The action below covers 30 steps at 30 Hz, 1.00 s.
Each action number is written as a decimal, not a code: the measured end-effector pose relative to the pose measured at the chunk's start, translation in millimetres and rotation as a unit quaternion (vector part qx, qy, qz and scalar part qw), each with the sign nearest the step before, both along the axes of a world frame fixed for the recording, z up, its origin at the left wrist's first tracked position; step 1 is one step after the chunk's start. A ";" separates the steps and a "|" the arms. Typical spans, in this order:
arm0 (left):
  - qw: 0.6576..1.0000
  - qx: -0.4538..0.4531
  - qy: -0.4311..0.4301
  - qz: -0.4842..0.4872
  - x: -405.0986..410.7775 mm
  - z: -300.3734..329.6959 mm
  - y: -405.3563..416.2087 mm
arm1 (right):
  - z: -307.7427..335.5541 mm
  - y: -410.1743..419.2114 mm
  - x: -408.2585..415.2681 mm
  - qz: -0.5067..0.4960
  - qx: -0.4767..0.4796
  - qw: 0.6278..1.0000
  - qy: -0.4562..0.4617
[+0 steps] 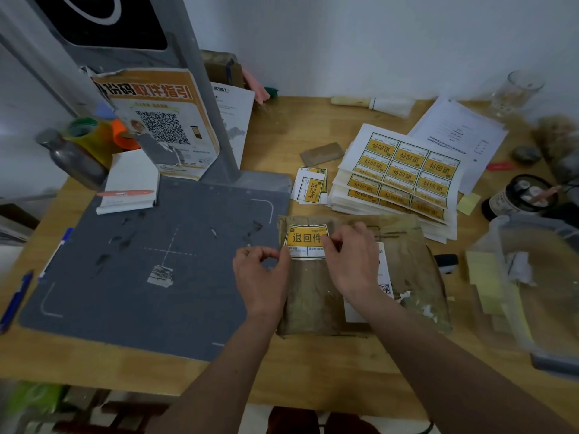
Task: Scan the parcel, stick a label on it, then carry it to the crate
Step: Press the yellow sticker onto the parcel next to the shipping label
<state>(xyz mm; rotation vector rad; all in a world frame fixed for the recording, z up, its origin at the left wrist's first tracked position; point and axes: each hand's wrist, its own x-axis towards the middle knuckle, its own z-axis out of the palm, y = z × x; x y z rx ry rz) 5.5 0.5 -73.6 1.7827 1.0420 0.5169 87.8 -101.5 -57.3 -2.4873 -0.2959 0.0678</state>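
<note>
Left hand (261,274) pinches the yellow label's (307,239) lower-left corner; right hand (351,261) pinches its right edge. The label lies across the far-left corner of the brown parcel (360,277), directly beneath both hands, right of the grey scanner mat (141,261).

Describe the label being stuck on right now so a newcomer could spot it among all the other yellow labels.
Start at the grey mat on the wooden table; just right of it lies a brown parcel. The label sits at the parcel's top left corner, pinched between both hands. Unlike the stacked sheets and loose labels behind, it is single and its print faces the person.
</note>
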 end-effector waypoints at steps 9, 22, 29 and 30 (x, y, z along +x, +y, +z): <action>0.998 0.038 0.054 0.003 10.3 2.6 6.9 | -0.9 0.3 -0.8 0.011 -0.026 0.999 -0.019; 0.998 0.028 0.049 -0.043 20.1 2.5 16.3 | 26.7 -14.1 9.3 0.084 -0.150 0.981 -0.086; 0.995 0.012 0.064 -0.073 28.4 -1.1 12.8 | 13.6 -5.9 -28.7 0.272 0.044 0.958 -0.083; 0.995 0.011 0.064 -0.074 28.5 -2.0 13.2 | 8.7 -7.2 -29.6 0.273 0.040 0.958 -0.081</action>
